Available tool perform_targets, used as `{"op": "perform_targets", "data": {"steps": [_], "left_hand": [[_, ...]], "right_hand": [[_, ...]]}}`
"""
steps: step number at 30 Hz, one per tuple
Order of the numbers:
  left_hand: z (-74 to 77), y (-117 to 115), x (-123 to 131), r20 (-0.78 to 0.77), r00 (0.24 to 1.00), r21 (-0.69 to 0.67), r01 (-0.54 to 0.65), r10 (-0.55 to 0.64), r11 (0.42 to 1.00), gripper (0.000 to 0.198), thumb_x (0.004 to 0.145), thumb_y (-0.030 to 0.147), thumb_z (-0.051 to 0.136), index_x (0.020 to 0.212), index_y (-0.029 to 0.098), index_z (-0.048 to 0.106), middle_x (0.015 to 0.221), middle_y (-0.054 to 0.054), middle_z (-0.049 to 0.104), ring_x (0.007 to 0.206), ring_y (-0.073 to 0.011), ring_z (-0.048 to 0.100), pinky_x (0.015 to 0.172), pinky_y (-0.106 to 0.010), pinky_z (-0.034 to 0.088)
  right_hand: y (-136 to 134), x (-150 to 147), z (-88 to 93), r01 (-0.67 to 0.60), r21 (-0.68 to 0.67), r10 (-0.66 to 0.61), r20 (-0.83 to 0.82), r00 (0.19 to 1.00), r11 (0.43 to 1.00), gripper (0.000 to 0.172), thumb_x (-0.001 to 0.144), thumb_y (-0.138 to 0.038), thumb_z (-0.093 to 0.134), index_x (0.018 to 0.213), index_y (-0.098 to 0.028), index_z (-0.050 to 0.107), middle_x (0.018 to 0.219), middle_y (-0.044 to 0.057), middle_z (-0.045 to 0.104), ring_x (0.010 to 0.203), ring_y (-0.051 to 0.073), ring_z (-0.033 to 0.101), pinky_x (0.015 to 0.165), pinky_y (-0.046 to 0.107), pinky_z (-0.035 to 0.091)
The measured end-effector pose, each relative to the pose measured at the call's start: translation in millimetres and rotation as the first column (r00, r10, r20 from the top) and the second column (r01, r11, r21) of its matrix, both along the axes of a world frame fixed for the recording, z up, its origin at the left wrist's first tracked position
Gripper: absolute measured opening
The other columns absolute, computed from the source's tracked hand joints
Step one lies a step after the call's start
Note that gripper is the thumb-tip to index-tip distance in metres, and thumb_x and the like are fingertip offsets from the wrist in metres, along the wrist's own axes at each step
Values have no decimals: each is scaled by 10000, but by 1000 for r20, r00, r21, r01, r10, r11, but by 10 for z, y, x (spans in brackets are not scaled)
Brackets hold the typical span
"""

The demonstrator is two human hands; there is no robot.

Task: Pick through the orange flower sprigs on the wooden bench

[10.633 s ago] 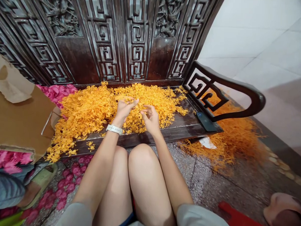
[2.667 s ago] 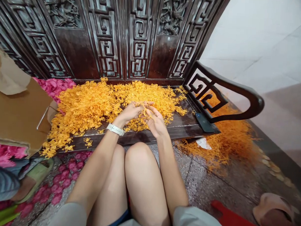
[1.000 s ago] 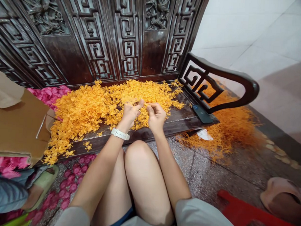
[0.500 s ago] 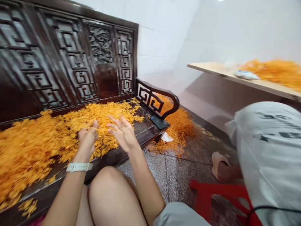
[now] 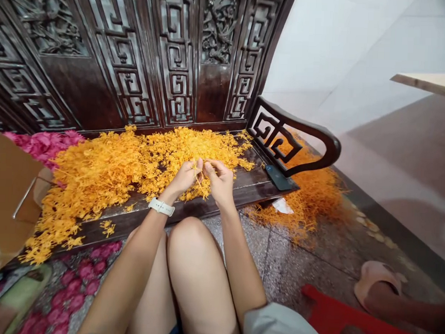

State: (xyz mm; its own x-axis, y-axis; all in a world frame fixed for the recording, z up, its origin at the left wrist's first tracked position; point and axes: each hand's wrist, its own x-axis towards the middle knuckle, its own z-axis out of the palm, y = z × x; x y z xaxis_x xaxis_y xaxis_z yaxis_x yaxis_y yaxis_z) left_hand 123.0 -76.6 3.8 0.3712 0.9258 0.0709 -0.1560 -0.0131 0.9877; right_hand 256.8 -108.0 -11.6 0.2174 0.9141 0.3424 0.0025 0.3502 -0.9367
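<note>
A wide heap of small orange plastic flower pieces (image 5: 109, 168) covers the seat of a dark carved wooden bench (image 5: 251, 182). My left hand (image 5: 183, 178), with a white watch on the wrist, and my right hand (image 5: 216, 179) meet over the heap's front edge. Both pinch the same small orange piece (image 5: 197, 170) between their fingertips. My bare knees are below the hands.
A dark phone (image 5: 276, 176) lies on the bench by its curved armrest (image 5: 300, 135). More orange pieces (image 5: 309, 199) are piled on the floor to the right. Pink flowers (image 5: 44, 143), a cardboard box (image 5: 8, 198), a red stool (image 5: 334, 314) and another person's slippered foot (image 5: 377, 287) surround me.
The view swung right to a person in grey and a table, then came back to the bench. My right hand was spread half a second ago; now both hands pinch one piece.
</note>
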Motion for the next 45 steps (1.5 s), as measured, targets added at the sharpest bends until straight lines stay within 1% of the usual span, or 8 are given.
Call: {"op": "perform_targets", "data": {"steps": [9,13,17,21,26,34,40,45], "left_hand": [[-69,97,-27,118,967,167,-242,224,956,722,809,884,722,639,206,542,596,15,464,534,-97,365,498,-264,283],[-79,298,-174,165,876,46,-466,453,884,714,864,880,665,649,222,492,619,7,465,554,-111,375,522,-293,298],[-38,440,-473,248,798,-116,-538,549,835,686,879,880,650,672,238,524,599,9,451,504,-101,311,495,-314,246],[26,313,-531,258,851,-35,-464,457,885,593,982,732,660,688,219,615,661,-24,561,531,-105,402,485,-278,287],[93,185,-426,187,932,89,-332,311,939,512,1048,474,662,630,181,611,735,-58,658,684,-119,580,634,-235,431],[119,121,-493,50,999,68,3,-6,998,333,932,511,798,866,187,765,547,76,316,473,-80,274,506,-251,242],[150,104,-537,79,997,10,-9,9,1000,351,909,512,831,852,169,786,559,95,224,455,-55,159,469,-259,96],[175,100,-484,52,994,-40,-97,99,994,344,852,474,919,818,166,771,526,98,288,459,-52,250,479,-231,221]], "right_hand": [[-229,-176,336,156,219,-213,267,940,963,341,974,-362,726,703,-245,556,768,22,529,766,192,499,778,384,460],[-578,101,593,-155,180,122,182,976,971,447,922,-653,766,718,-273,650,737,34,555,678,170,528,644,371,495],[-640,494,549,-483,254,478,84,874,838,690,539,-971,804,672,-305,683,608,1,511,488,112,455,443,295,417],[-243,352,232,-228,36,231,-109,967,973,670,766,-811,799,1224,-324,757,988,72,750,668,144,614,584,306,571],[79,13,-55,73,-159,-53,127,991,985,1056,835,-649,833,1716,-282,381,1367,148,703,985,224,682,845,401,649],[18,94,21,-22,111,-25,408,912,994,975,933,-668,764,1741,-380,302,1387,122,684,927,223,697,869,430,654],[47,89,-67,29,278,-150,426,892,960,383,1027,-507,711,1317,-258,737,1067,68,779,914,204,725,876,403,633],[-8,39,7,3,336,-164,452,877,942,195,1049,-418,702,1038,-241,782,978,44,783,896,186,735,844,368,616]]}}
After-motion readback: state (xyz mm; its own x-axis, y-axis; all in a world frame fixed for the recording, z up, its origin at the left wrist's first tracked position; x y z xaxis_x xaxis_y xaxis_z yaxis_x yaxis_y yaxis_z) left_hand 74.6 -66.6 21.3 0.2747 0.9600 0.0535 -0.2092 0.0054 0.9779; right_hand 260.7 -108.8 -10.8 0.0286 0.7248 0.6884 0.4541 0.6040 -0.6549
